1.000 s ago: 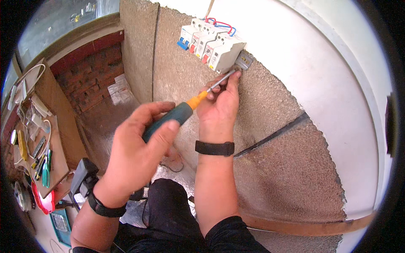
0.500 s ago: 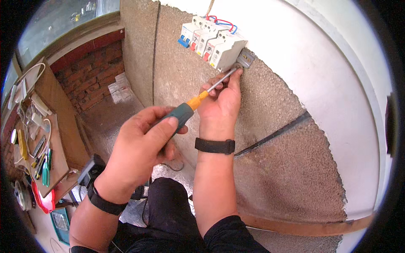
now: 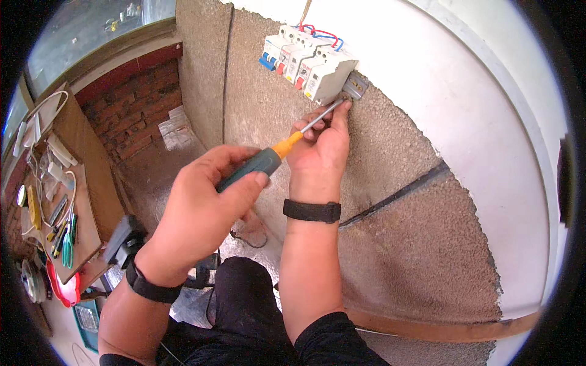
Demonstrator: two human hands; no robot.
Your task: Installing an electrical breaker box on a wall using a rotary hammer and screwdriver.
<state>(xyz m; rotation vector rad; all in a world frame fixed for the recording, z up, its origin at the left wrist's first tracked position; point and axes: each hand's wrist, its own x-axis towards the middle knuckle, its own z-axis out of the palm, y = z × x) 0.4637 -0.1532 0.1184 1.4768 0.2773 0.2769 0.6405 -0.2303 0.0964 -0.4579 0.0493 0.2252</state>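
Note:
My left hand [image 3: 210, 204] is closed round the dark green handle of a screwdriver [image 3: 262, 163], thumb along its near side. The yellow collar and steel shaft slant up to the right. At the shaft's tip my right hand [image 3: 320, 143] has its thumb and fingers bent together, against the lower edge of a short metal rail [image 3: 355, 86]. Whatever they pinch is too small to make out. White circuit breakers [image 3: 308, 64] with blue and red levers sit in a row on the wall, just left of the rail. Red and blue wires [image 3: 329, 36] loop over their tops.
A rough grey-brown wall [image 3: 403, 244] stands before me, with white wall above. At left a wooden bench [image 3: 85, 219] carries pliers, cables and small tools. Below it are a red basin [image 3: 64, 290] and a teal tray [image 3: 85, 326]. A wooden strip [image 3: 452, 331] runs low along the wall.
My left hand has rolled round the screwdriver handle, its thumb lower and its knuckles turned. The shaft's tip and my right hand stay at the rail.

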